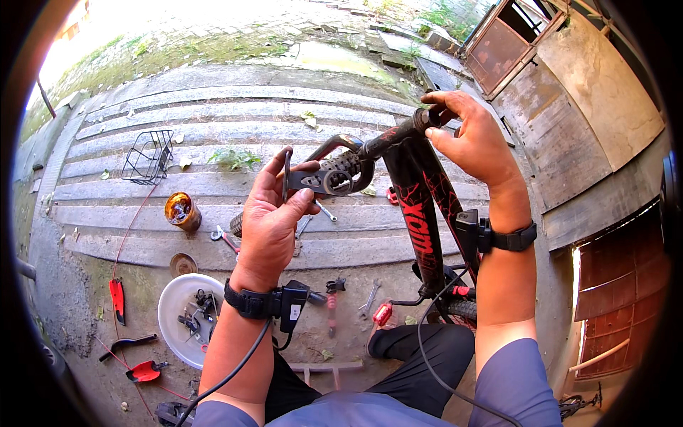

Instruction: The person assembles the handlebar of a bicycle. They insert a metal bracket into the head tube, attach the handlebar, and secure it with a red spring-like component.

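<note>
My left hand [272,222] is closed on a dark flat bracket [329,182] with a ring-shaped end and an upright plate, pinched between thumb and fingers. The ring end overlaps the view of the knobby front tyre [341,165] and the curved black fork [334,144]. My right hand [475,139] curls round the open end of the head tube [400,132], with the thumb on the near side and the fingers over the far side. The black bicycle frame [418,220] with red markings slants down between my arms.
A white basin [167,313] of small parts sits at the lower left, near a brown-stained container [182,211]. Beyond lies a black wire basket [148,156]. Red mudguard pieces [117,302], an adjustable wrench [226,238], a hammer [332,306] and spanners [370,299] lie about.
</note>
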Motion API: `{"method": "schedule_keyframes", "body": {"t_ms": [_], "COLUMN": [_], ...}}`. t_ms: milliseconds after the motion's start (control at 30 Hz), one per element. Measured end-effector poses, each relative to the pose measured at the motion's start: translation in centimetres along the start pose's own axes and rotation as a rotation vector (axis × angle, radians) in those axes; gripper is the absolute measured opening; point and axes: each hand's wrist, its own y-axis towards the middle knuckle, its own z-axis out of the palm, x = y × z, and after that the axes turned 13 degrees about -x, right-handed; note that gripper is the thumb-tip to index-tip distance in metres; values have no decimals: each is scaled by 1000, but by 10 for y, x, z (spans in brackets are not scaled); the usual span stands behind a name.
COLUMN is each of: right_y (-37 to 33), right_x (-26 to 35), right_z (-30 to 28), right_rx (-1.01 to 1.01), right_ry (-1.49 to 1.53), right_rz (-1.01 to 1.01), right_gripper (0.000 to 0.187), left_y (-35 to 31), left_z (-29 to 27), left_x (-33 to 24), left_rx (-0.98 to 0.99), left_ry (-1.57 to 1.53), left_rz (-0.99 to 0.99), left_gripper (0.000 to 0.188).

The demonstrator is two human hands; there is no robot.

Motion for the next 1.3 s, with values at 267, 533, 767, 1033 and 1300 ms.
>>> {"method": "schedule_keyframes", "body": {"t_ms": [267, 533, 767, 1033, 1300], "right_y": [-1, 0, 0, 0, -1], "right_x": [-5, 0, 6, -2, -5], "right_z": [0, 0, -1, 0, -1], "right_rx": [22, 95, 68, 55, 41], "right_ry": [-13, -78, -75, -1, 8], "right_rz": [73, 209, 142, 68, 24], "right_gripper": [37, 37, 37, 43, 44], "left_y": [-1, 0, 0, -1, -1], "left_z": [1, 0, -1, 0, 1], "left_x": [-1, 0, 0, 0, -1], "left_rx": [4, -11, -13, -8, 5], "left_ry": [3, 10, 17, 19, 10], "left_rz": [2, 0, 3, 13, 10], "left_gripper": [62, 62, 62, 62, 62]}}
